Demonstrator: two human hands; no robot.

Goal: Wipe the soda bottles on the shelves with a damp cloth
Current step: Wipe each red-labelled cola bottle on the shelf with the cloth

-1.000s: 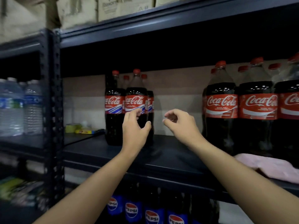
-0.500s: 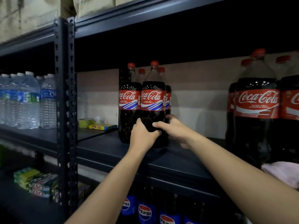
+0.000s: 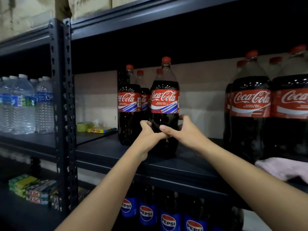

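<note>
Dark steel makes up the shelf (image 3: 175,165) that carries everything here, and I work along its front edge because that is where I can reach. Toward its right end a big group of Coca-Cola bottles (image 3: 250,110) stands packed together, well apart from the smaller cluster (image 3: 129,104) further left, which sits back from the edge. The open stretch of shelf between the two groups gives me room to pull one bottle out on its own.

That one is the Coca-Cola bottle (image 3: 165,100) I have now, upright, its base close to the front edge and just ahead of the left cluster. I judge it is brought forward so that I can get round all of it with the cloth, which the neighbours would block.

The pink cloth (image 3: 281,169) lies crumpled at the front edge toward the right end, below the big group and near my right forearm; I have it parked there because both hands are busy with the bottle.

My left hand (image 3: 146,130) is curled round the bottle's lower left side and my right hand (image 3: 186,129) wraps the lower right, fingertips meeting at the front. I hold low, under the label, since a full bottle is heavy and slick there and two hands keep it from tipping.

Wiping of this bottle has not started; the cloth must be fetched first.
</note>
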